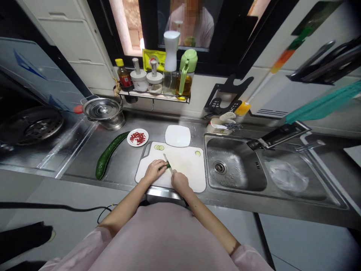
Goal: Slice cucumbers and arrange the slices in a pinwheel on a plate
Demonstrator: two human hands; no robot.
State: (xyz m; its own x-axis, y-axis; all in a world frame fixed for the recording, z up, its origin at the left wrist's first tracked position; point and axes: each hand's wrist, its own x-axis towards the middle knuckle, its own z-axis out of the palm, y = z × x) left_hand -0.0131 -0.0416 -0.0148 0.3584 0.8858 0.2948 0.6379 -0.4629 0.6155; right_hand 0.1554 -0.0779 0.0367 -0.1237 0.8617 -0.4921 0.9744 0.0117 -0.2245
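Observation:
A white cutting board (186,165) lies on the steel counter in front of me. My left hand (154,170) is curled over a short green cucumber piece (168,165) and pins it to the board. My right hand (179,181) is closed round the handle of a knife (167,162), whose blade meets the cucumber piece. Two cut slices (159,147) lie at the board's far left, and one slice (197,153) sits near its far right corner.
A whole cucumber (108,153) lies left of the board. Behind it are a small plate of red chilli pieces (137,137), a white square plate (177,136) and a lidded steel pot (103,111). A sink (234,165) is right; a condiment rack (156,81) stands behind.

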